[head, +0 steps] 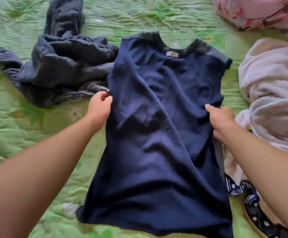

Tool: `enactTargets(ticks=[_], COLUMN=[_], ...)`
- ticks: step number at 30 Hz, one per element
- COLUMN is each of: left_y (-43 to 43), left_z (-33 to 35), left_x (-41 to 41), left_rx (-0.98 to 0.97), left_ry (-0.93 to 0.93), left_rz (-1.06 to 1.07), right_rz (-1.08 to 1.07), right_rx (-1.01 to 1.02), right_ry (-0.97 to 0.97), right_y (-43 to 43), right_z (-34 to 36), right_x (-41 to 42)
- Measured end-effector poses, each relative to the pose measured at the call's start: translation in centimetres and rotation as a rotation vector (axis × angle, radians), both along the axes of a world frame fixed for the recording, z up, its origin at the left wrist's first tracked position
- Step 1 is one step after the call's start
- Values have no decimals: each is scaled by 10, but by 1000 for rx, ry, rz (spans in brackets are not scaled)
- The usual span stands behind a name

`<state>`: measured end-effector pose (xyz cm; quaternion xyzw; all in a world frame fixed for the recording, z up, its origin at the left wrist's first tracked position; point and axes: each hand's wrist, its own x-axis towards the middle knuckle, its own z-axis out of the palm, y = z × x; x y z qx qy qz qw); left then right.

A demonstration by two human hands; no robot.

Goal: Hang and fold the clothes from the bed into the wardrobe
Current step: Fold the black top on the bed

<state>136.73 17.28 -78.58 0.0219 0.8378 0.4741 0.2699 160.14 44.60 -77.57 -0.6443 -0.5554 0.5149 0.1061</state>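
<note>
A navy sleeveless top with grey shoulder strips lies spread on the green bedspread, neck away from me. My left hand pinches its left side edge just below the armhole. At the right side edge, my right hand grips the fabric at about the same height, thumb on top and the fingers tucked under the cloth.
A crumpled dark grey knit garment lies to the left of the top. Pale beige clothing is heaped on the right, with a dark dotted and striped piece below it. Pink floral bedding sits at the far right corner.
</note>
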Motion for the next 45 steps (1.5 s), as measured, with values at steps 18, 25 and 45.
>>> enactTargets(ticks=[18, 25, 45], left_y=[164, 205, 132], left_z=[4, 19, -51], left_x=[-142, -185, -36], left_rx=[-430, -668, -761], left_ry=[607, 758, 972], left_rz=[-605, -717, -973], right_rz=[454, 744, 1252], right_rx=[450, 783, 761], right_ry=[-368, -435, -690], right_y=[164, 206, 61], right_z=[-4, 0, -53], right_x=[-130, -154, -88])
